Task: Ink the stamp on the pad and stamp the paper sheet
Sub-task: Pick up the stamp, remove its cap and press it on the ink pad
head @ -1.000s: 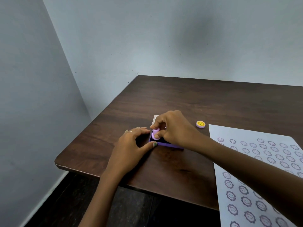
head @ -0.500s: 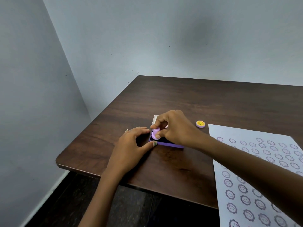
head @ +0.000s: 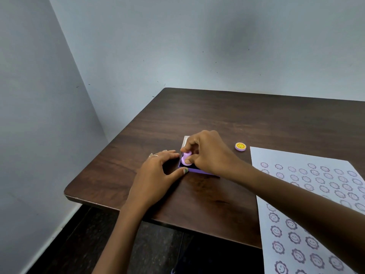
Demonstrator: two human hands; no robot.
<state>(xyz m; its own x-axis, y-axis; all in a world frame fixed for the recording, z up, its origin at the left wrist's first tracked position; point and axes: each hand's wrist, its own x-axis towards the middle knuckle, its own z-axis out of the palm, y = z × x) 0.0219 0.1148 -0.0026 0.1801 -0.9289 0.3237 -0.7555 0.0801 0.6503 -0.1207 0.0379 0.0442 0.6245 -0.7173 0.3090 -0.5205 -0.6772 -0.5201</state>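
Right hand (head: 209, 153) still presses stamp (head: 186, 159) on pad (head: 197, 171).

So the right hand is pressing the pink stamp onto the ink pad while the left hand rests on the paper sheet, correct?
Not quite. The head view shows the left hand bracing the purple ink pad at its left edge, not on the paper sheet, which lies apart at the right. The right hand does press the pink stamp onto the pad.

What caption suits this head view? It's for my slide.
Right hand presses stamp into ink pad, left hand steadying it.
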